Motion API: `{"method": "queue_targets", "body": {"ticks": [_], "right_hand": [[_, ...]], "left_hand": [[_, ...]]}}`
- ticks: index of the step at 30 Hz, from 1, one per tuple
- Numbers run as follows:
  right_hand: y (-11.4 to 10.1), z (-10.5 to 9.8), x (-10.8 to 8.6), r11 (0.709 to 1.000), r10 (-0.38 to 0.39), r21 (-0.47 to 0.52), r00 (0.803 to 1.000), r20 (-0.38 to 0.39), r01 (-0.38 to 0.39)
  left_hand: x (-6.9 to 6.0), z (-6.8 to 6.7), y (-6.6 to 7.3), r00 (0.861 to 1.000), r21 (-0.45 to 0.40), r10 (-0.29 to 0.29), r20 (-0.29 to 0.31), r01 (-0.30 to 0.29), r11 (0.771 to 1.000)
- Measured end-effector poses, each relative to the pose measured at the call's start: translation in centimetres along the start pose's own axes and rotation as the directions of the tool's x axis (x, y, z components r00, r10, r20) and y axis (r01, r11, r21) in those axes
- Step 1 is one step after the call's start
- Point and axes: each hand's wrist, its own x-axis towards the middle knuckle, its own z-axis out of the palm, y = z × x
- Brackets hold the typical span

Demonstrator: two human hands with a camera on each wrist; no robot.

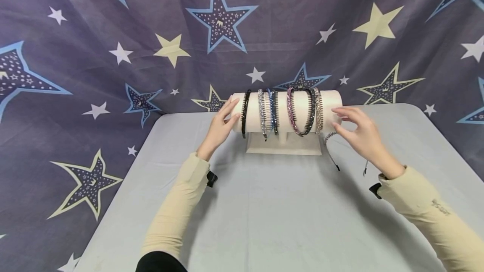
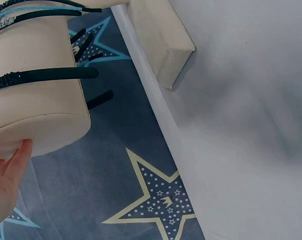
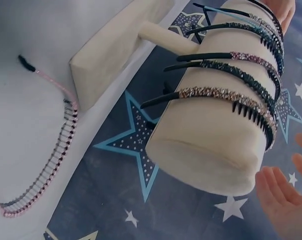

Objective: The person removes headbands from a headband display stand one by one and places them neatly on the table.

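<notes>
Two hands are bracketing the padded roll point(image 1: 253, 110) in the head view, one at each end! The roll is lying level above its base point(image 1: 281, 149), the base is sitting flat on the worktop point(image 1: 242, 209), and a row of headbands point(image 1: 275, 112) is hugging the roll. The left hand point(image 1: 218, 126) is resting at one end, just beside a black headband point(image 1: 246, 112); its grip is relaxed and is not curling round anything. The right hand point(image 1: 361, 132) is holding thumb and fingers wide apart at the other end, its grip well open. This is looking like a steadying step, both ends being minded at once.

Over to the left wrist: a fingertip is apparently touching the flat end of the roll, and the fingers are lying fairly straight.

Right wrist now: open fingers are hovering at the rim, and whether they are touching, I cannot tell. A brown beaded headband point(image 3: 215, 93) is sitting nearest this end, while a loose pink headband point(image 3: 64, 151) is lying on the worktop just beside the base. The next move, I'm judging, is calling for gentle, even pressure from both sides, so nothing is tipping or sliding.
</notes>
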Motion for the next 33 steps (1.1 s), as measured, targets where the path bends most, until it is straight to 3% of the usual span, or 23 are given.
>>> {"method": "queue_targets", "body": {"ticks": [14,33], "right_hand": [[-0.3,1.9,0.7,0.999,-0.028,-0.022,0.999,0.028,0.029],[-0.2,3.2,0.9,1.0,0.026,0.002,0.999,0.03,-0.026]], "left_hand": [[0.0,0.0,0.1,1.0,-0.011,0.007,-0.006,-0.007,1.0],[0.0,0.0,0.0,1.0,-0.003,0.01,-0.003,-0.01,1.0]]}}
